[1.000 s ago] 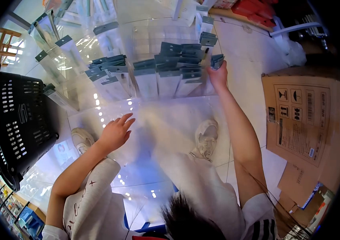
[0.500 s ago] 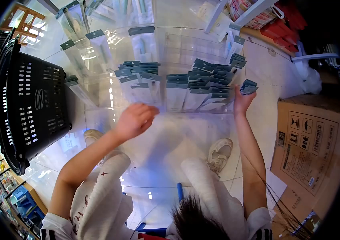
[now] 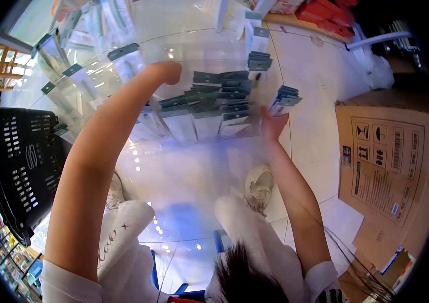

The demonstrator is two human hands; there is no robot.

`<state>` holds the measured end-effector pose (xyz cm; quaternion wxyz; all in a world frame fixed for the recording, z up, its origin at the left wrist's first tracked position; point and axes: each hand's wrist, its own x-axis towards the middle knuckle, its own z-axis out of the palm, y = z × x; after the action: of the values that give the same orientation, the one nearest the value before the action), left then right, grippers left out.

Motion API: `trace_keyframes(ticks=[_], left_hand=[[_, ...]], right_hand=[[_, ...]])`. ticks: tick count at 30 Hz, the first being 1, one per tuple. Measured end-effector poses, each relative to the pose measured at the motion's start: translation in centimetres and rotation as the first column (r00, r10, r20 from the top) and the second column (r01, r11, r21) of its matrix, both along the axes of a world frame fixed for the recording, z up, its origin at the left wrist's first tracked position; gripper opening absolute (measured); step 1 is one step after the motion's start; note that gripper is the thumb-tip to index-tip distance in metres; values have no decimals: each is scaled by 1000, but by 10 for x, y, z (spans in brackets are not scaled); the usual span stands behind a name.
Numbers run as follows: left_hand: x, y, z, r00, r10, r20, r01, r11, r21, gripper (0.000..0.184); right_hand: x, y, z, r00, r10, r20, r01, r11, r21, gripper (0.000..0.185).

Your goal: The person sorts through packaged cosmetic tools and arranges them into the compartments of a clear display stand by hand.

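Observation:
My right hand [image 3: 273, 124] is closed round a small bundle of dark-topped clear packets [image 3: 286, 97], just right of the clear divided tray [image 3: 245, 132]. Rows of similar packets [image 3: 206, 121] with dark green header cards stand in the tray's front part. My left hand [image 3: 168, 73] reaches over the tray's back part, beside a single upright packet [image 3: 126, 59]. Its fingers are curled down and mostly hidden, so what they hold, if anything, does not show. More packets [image 3: 260, 59] stand along the tray's right side.
A black slotted basket [image 3: 25, 156] is at the left. On the right lies a cardboard box [image 3: 383, 161], with a white plastic bag [image 3: 376, 70] behind it. Red packages [image 3: 325, 17] are at the top right. My shoe [image 3: 259, 188] is below the tray.
My left hand has moved forward from the tray's near side to above its back part. My right hand still holds its bundle. The camera's view has shifted.

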<state>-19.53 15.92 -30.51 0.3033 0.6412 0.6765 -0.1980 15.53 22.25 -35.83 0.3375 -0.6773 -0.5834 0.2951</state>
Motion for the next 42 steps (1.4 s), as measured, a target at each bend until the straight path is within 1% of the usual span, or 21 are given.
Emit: trace_keyframes(ticks=[1,3,4,6,9,10,12,13,15,16,17,18,20,24,27,30,33,36,39,42], left_hand=[[5,-1,-7,1000,-17,15,17,1000,-19,17],[10,-8,-12,999,-39,37,41,998,-52,16],[10,-7,-15,995,-81,64,87,993,-81,17],[11,-11,-33,980,-157,125,174,975,-138,20],[13,-10,-45,988,0,153,37,972,-234,23],[14,-9,-47,993,-29,115,56,968,-245,24],[21,-7,-21,995,-90,41,98,957,-273,25],[24,-7,-9,998,31,51,-15,959,-285,25],[27,-7,7,960,271,70,-238,921,-308,26],[26,-6,10,944,322,74,-287,910,-299,26],[27,-9,9,944,324,62,-292,909,-296,26],[26,-9,8,951,305,46,-280,915,-290,26],[25,-5,5,980,197,5,-189,946,-262,26],[26,0,-2,989,-81,-123,53,975,-216,26],[29,1,-6,963,-189,-193,153,970,-187,26],[30,0,-7,937,-255,-237,221,962,-161,26],[31,2,-5,940,-235,-248,195,965,-173,26],[39,11,-2,951,-114,-289,33,962,-270,33],[34,10,-6,951,-110,-288,42,972,-230,31],[32,11,-9,958,-67,-279,1,973,-232,32]], right_hand=[[4,-1,-7,999,-19,45,20,999,-26,58],[-2,-2,1,997,-63,42,67,991,-112,66],[-7,-3,6,995,-84,53,91,985,-147,68],[-17,-8,29,985,-118,126,141,971,-192,65],[-25,0,33,981,-95,171,124,978,-170,63],[-26,6,31,988,-86,124,106,981,-162,62],[-30,18,27,997,-71,30,74,986,-147,60],[-33,19,28,997,-71,39,76,986,-148,60],[-41,22,35,996,-71,57,78,986,-145,60],[-42,25,30,995,-78,59,85,986,-143,60],[-44,26,26,995,-85,61,93,986,-142,61],[-44,27,23,994,-93,63,101,985,-141,61],[-46,28,26,997,-66,42,72,986,-149,62],[-48,31,21,997,-61,43,67,988,-138,62],[-48,28,24,999,-43,28,47,989,-141,62],[-48,25,26,998,-38,48,44,991,-125,62],[-45,26,20,1000,-9,3,9,991,-133,63],[-46,23,19,999,-19,30,23,989,-148,62],[-49,17,28,1000,-22,10,23,986,-163,62],[-50,14,27,998,-51,47,55,993,-107,63]])
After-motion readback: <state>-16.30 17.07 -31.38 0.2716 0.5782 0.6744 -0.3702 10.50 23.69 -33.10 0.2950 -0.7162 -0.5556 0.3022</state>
